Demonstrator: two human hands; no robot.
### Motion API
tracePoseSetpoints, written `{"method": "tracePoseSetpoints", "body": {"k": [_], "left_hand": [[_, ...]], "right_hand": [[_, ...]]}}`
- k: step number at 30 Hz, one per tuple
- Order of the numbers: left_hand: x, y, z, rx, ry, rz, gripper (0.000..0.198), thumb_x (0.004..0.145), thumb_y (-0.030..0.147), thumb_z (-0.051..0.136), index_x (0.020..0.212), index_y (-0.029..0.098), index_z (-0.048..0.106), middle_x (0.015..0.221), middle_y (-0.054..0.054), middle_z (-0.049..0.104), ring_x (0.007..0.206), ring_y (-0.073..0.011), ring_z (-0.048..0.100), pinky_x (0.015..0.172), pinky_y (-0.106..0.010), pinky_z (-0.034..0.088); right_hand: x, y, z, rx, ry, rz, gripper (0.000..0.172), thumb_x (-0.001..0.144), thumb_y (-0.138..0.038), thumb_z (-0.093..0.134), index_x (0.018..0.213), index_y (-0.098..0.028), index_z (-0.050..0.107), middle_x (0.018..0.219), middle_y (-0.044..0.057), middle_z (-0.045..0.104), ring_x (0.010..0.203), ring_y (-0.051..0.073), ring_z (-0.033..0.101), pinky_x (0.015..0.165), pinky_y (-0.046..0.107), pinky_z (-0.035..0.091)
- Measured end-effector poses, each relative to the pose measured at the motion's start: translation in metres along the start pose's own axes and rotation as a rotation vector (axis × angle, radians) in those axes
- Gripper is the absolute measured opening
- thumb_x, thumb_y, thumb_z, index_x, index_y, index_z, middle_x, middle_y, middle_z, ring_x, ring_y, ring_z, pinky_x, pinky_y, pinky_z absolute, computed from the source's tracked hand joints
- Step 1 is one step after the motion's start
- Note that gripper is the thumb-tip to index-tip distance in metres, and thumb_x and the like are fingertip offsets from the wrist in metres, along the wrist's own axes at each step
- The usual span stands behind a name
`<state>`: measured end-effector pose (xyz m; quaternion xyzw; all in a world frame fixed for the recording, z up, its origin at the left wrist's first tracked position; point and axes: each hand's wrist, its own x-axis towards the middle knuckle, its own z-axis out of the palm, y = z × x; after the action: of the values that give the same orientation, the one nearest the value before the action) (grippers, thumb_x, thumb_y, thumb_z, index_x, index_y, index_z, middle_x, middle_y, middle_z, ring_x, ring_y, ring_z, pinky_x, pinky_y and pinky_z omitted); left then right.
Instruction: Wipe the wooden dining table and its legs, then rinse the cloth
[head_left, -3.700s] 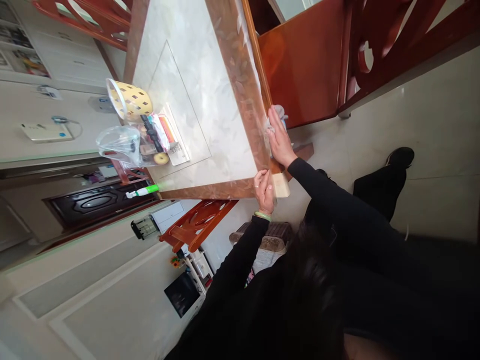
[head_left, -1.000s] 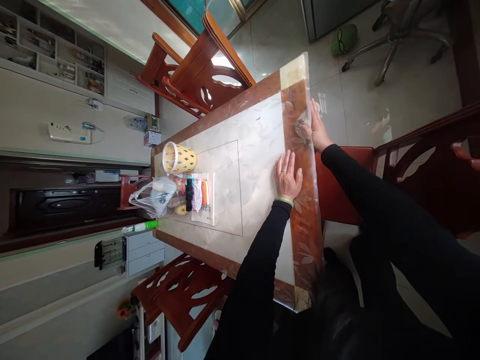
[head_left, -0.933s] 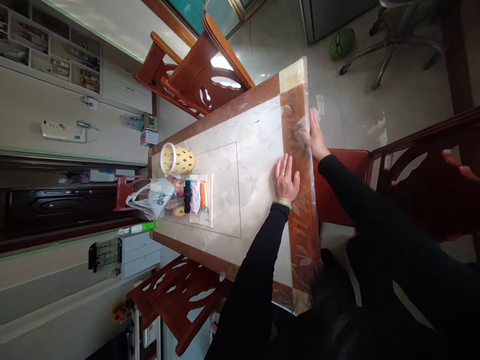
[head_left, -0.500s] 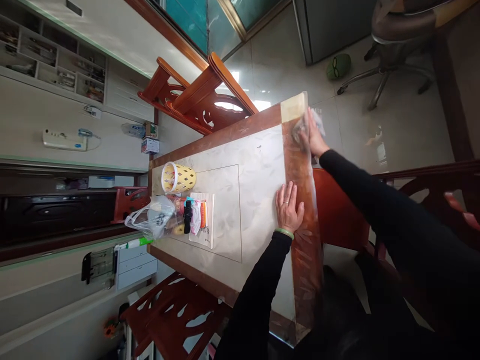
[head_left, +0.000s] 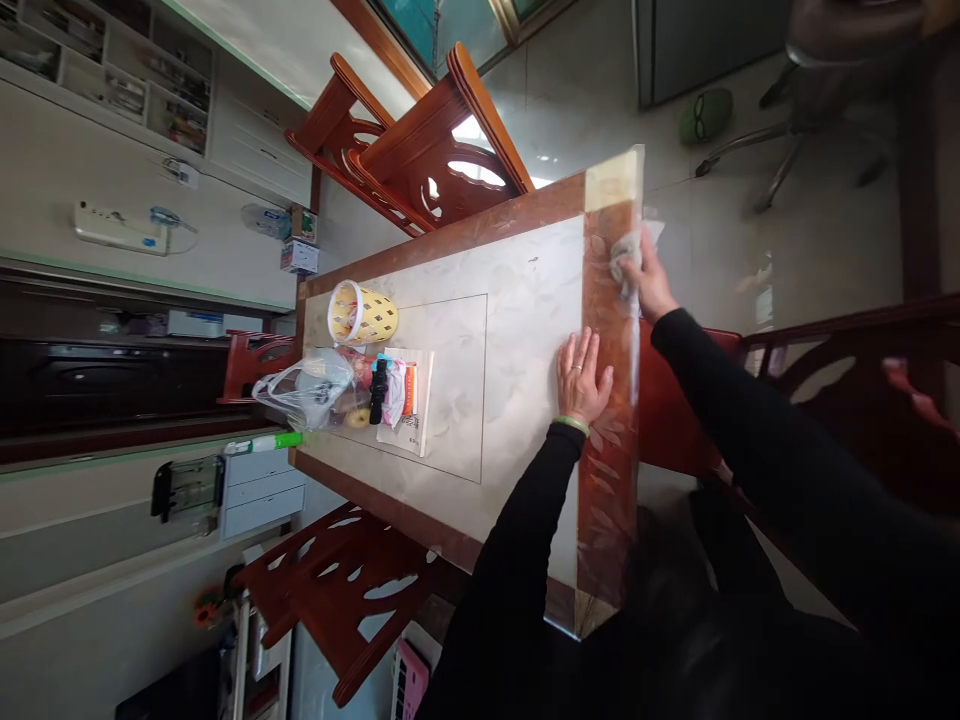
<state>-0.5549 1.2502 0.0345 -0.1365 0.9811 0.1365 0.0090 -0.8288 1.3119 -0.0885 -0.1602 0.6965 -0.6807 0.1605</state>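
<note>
The picture is turned sideways. My left hand (head_left: 583,378) lies flat with fingers spread on the pale marble-look table (head_left: 517,300), just inside its brown patterned border. My right hand (head_left: 649,283) is closed on a grey cloth (head_left: 628,247) and presses it against the table's near edge, close to the cream corner block (head_left: 613,178). Both arms wear black sleeves, and a green bracelet (head_left: 571,424) sits on my left wrist.
At the table's far end stand a yellow perforated basket (head_left: 364,314), a clear plastic bag (head_left: 304,390), small packets on a paper (head_left: 397,395) and a green-capped bottle (head_left: 262,442). Red wooden chairs (head_left: 420,150) flank the table; an office chair (head_left: 810,90) stands beyond on the tiled floor.
My right hand with the cloth has slid along the near edge from the table's other corner toward this cream corner. My left hand moved from the corner onto the tabletop and stays flat.
</note>
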Motion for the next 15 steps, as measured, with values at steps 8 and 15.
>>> {"method": "tracePoseSetpoints", "body": {"k": [8, 15], "left_hand": [[0.020, 0.030, -0.018, -0.018, -0.037, -0.121, 0.069, 0.123, 0.033, 0.048, 0.189, 0.016, 0.052, 0.201, -0.008, 0.039, 0.194, -0.0326, 0.023, 0.162, -0.057, 0.015], [-0.107, 0.084, -0.025, -0.365, 0.019, -0.297, 0.074, 0.121, 0.036, 0.055, 0.191, 0.014, 0.045, 0.201, -0.012, 0.036, 0.194, -0.0297, 0.021, 0.161, -0.054, 0.022]], "right_hand": [[-0.383, -0.058, 0.022, 0.067, -0.022, 0.377, 0.115, 0.096, -0.088, 0.062, 0.192, -0.027, 0.043, 0.205, 0.008, 0.031, 0.194, 0.036, 0.024, 0.158, 0.063, 0.015], [-0.627, -0.117, -0.043, -0.063, 0.004, 0.637, 0.035, 0.078, -0.082, 0.066, 0.085, -0.052, 0.080, 0.083, 0.003, 0.088, 0.091, 0.055, 0.091, 0.098, 0.091, 0.070]]}}
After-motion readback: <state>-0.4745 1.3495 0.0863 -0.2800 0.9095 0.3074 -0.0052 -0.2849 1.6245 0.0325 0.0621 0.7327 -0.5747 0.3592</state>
